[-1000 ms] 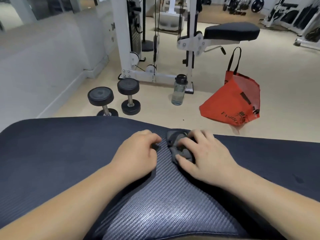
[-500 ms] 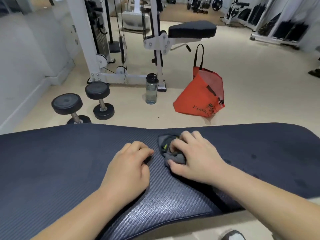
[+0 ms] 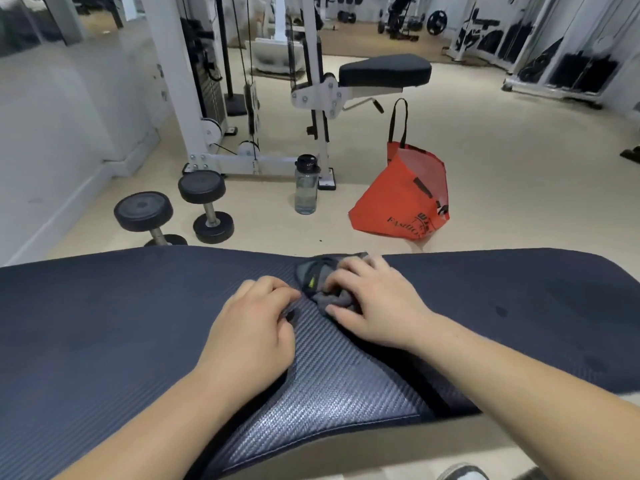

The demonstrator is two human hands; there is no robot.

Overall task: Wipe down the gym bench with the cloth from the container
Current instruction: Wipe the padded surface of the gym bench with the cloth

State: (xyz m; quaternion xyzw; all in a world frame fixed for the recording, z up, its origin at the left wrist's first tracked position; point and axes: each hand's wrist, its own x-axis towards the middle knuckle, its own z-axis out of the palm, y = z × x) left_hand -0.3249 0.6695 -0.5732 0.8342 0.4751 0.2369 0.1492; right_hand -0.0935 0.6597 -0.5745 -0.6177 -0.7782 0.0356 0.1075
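- Right hand (image 3: 374,306) presses down on a bunched grey cloth (image 3: 320,284), grip closed over it.
- Left hand (image 3: 252,327) rests beside it on the worktop (image 3: 104,323), fingers curled, holding nothing.
- Beyond, on the floor: orange bag (image 3: 401,202), bottle (image 3: 306,185).

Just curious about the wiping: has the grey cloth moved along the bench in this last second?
Cannot tell for sure; the camera itself shifted. The crumpled grey cloth stays under the right hand, beside the left hand and near the dark padded bench's far edge.
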